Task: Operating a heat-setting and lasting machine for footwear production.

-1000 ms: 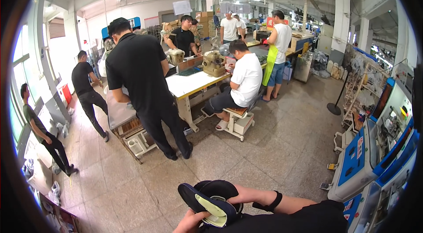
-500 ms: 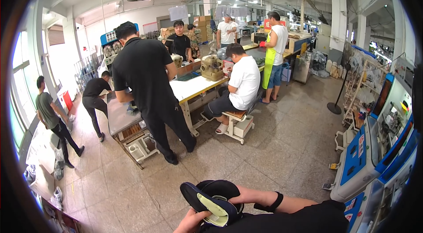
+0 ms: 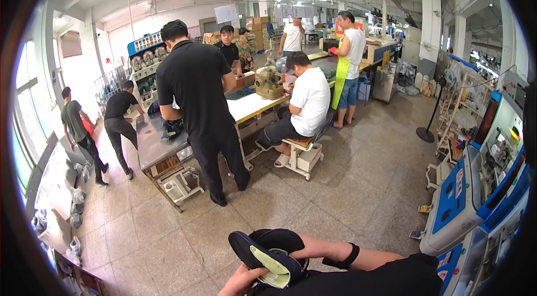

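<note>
At the lower edge my left hand (image 3: pixel 246 280) grips a dark shoe upper (image 3: pixel 244 247), its thumb lying over the pale yellow-green lining (image 3: pixel 270 265). My right hand (image 3: pixel 302 247) closes on a black rounded shoe piece (image 3: pixel 275 235) just behind it; most of its fingers are hidden. The two dark pieces overlap and touch, so I cannot tell whether they are joined. A black band circles my right forearm, and both hands are held close to my dark clothing.
A long worktable (image 3: pixel 246 110) with a sewing machine (image 3: pixel 269 83) stands ahead, and several people work around it. One person sits on a wheeled stool (image 3: pixel 302 161). Blue-and-white machines (image 3: pixel 447 206) line the right side, near a stand with a round base (image 3: pixel 425 135).
My hands and the shoe pieces stay almost still. The standing person in black shifts slightly right, and the person at far left walks farther away. A person at the back raises a hand.
</note>
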`<state>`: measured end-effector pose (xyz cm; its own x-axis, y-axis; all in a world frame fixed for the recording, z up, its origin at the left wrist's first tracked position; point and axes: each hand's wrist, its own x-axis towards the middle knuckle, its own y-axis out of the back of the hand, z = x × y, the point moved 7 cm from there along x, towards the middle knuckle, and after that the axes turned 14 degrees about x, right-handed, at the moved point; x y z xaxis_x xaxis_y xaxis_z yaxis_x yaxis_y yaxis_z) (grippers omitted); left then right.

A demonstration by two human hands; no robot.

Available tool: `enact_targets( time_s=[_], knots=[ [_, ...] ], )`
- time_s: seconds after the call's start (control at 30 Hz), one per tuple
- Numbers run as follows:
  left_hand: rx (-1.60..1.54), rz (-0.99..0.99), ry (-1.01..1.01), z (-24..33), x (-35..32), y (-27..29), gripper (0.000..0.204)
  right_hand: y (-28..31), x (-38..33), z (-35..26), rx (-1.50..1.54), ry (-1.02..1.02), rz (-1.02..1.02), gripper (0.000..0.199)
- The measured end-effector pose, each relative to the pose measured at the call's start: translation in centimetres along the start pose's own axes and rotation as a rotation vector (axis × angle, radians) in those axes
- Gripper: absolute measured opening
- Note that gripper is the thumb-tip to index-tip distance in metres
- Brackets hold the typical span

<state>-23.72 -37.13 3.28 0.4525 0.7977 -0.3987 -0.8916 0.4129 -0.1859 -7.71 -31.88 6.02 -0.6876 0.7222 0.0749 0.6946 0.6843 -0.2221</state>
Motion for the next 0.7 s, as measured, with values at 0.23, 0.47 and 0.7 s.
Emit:
enact_targets(
  time_s=[0.23, 0.47, 0.7],
  knots=[
    [-0.043, -0.080, -0.106, 0.3, -0.6, -0.4, 0.063, 0.0, -0.3, 0.6, -0.005, -0.006, -0.012, 0.073],
    [-0.032, -0.082, 0.058, -1.6, 1.2, 0.3, 0.051, -0.6, -1.0, -0.7, -0.008, 0.042, 0.033, 0.073],
    [-0.041, -0.087, 0.069, -1.1, 1.5, -0.2, 0.049, -0.6, -1.6, -1.8, -0.042, 0.077, 0.053, 0.071]
  ],
)
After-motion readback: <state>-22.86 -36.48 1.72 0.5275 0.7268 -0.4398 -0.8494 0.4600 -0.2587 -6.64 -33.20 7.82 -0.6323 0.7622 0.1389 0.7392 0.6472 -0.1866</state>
